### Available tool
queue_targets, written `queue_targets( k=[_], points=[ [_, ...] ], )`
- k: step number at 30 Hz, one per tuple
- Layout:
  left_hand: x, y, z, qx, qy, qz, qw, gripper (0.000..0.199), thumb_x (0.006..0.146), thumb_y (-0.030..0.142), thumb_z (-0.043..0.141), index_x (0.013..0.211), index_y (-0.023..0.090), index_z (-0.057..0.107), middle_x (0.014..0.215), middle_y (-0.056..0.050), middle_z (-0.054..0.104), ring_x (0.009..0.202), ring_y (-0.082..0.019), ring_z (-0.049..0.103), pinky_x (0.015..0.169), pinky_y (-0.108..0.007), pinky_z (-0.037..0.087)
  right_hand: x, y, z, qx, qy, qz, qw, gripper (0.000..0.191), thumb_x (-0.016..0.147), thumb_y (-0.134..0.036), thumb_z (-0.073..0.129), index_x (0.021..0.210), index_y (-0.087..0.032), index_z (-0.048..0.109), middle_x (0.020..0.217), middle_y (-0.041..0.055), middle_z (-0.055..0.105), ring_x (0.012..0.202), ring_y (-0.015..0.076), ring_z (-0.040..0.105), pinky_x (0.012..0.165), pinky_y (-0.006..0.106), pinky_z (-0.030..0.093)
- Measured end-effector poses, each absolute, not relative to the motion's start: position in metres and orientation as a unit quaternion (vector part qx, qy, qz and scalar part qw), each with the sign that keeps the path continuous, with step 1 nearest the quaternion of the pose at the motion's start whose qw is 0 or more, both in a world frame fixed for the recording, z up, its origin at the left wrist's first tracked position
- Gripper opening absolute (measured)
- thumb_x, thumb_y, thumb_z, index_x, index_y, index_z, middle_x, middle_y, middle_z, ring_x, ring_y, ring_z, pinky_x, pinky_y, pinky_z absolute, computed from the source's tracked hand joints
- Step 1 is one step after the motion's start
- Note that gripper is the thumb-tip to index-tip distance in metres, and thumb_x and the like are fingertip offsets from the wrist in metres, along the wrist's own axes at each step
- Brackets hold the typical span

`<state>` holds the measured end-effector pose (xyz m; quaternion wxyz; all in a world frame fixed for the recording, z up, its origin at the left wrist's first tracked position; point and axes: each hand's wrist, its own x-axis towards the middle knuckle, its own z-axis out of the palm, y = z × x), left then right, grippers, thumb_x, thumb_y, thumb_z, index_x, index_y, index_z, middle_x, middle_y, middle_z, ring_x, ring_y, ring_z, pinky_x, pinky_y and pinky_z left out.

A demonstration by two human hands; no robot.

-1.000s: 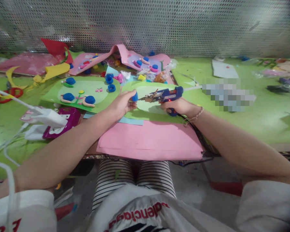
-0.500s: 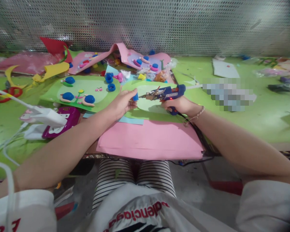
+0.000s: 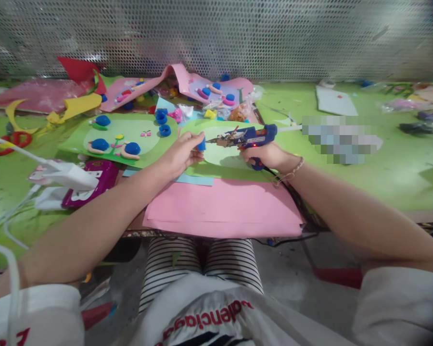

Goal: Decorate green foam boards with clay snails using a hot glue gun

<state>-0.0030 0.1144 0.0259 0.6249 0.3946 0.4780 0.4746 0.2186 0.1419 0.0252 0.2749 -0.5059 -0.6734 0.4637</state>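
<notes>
Our left hand (image 3: pixel 184 151) pinches a small blue cap (image 3: pixel 201 143) between thumb and fingers, while our right hand (image 3: pixel 261 154) is wrapped around the grip of a blue glue gun (image 3: pixel 258 135). Two more blue caps (image 3: pixel 163 123) sit just behind the left hand, the nearer one showing a round opening; we cannot tell whether anything is inside. Beyond them, clear plastic packets (image 3: pixel 238 111) hold pink, white and brown pieces too small to name. The held cap lies at the left fingertips, between our two hands, with the gun's nozzle pointing at it from the right; whether they touch, we cannot tell. Below both is a green sheet (image 3: pixel 223 172) with a pale oval, and nearer us lie pink sheets (image 3: pixel 220 209). The gun carries a white label we cannot read, beside a small red light. To the left, a decorated green sheet (image 3: pixel 74 137) bears blue-and-beige shapes, near a purple power strip (image 3: pixel 110 173) and red-handled scissors (image 3: pixel 21 138) on the green worktop (image 3: pixel 400 173). On our white shirt (image 3: pixel 202 302), red letters read "alenciaga", partly folded.
</notes>
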Motion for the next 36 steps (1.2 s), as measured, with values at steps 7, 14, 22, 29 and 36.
queue_targets(
  k=[7, 14, 22, 29, 36],
  points=[
    [-0.002, 0.113, 0.026, 0.412, 0.478, 0.471, 0.617, 0.027, 0.087, 0.034, 0.06, 0.071, 0.018, 0.046, 0.06, 0.003, 0.053, 0.051, -0.007, 0.05, 0.055, -0.02, 0.045, 0.217, 0.14, 0.026, -0.508, -0.657, 0.468, 0.302, 0.013, 0.055, -0.02, 0.06, 0.047, -0.019, 0.049, 0.041, -0.0025, 0.045, 0.037, 0.0082, 0.039, 0.036, 0.023, 0.031],
    [-0.002, 0.113, 0.027, 0.417, 0.481, 0.465, 0.615, 0.03, 0.088, 0.035, 0.06, 0.069, 0.018, 0.045, 0.059, 0.003, 0.052, 0.049, -0.007, 0.049, 0.053, -0.019, 0.045, 0.214, 0.138, 0.029, -0.519, -0.653, 0.461, 0.303, 0.014, 0.057, -0.015, 0.059, 0.049, -0.02, 0.049, 0.043, -0.0023, 0.045, 0.039, 0.0087, 0.039, 0.037, 0.025, 0.031],
    [-0.001, 0.115, 0.027, 0.415, 0.482, 0.462, 0.618, 0.029, 0.088, 0.036, 0.059, 0.068, 0.018, 0.047, 0.057, 0.003, 0.052, 0.048, -0.008, 0.049, 0.053, -0.019, 0.045, 0.212, 0.135, 0.033, -0.532, -0.645, 0.454, 0.309, 0.016, 0.058, -0.012, 0.058, 0.047, -0.019, 0.048, 0.042, -0.0026, 0.045, 0.038, 0.0081, 0.039, 0.038, 0.025, 0.03],
    [-0.001, 0.114, 0.027, 0.406, 0.48, 0.465, 0.624, 0.028, 0.087, 0.035, 0.061, 0.069, 0.018, 0.048, 0.057, 0.003, 0.052, 0.048, -0.008, 0.05, 0.053, -0.019, 0.045, 0.21, 0.134, 0.037, -0.539, -0.641, 0.455, 0.304, 0.018, 0.06, -0.008, 0.056, 0.048, -0.019, 0.048, 0.045, -0.002, 0.046, 0.039, 0.0077, 0.041, 0.039, 0.024, 0.033],
    [0.0, 0.112, 0.031, 0.393, 0.493, 0.469, 0.618, 0.025, 0.089, 0.032, 0.056, 0.07, 0.018, 0.048, 0.056, 0.003, 0.052, 0.048, -0.008, 0.049, 0.052, -0.019, 0.044, 0.21, 0.134, 0.036, -0.53, -0.634, 0.463, 0.32, 0.015, 0.059, -0.008, 0.055, 0.05, -0.019, 0.05, 0.044, -0.0033, 0.047, 0.038, 0.0067, 0.041, 0.036, 0.022, 0.033]
  ],
)
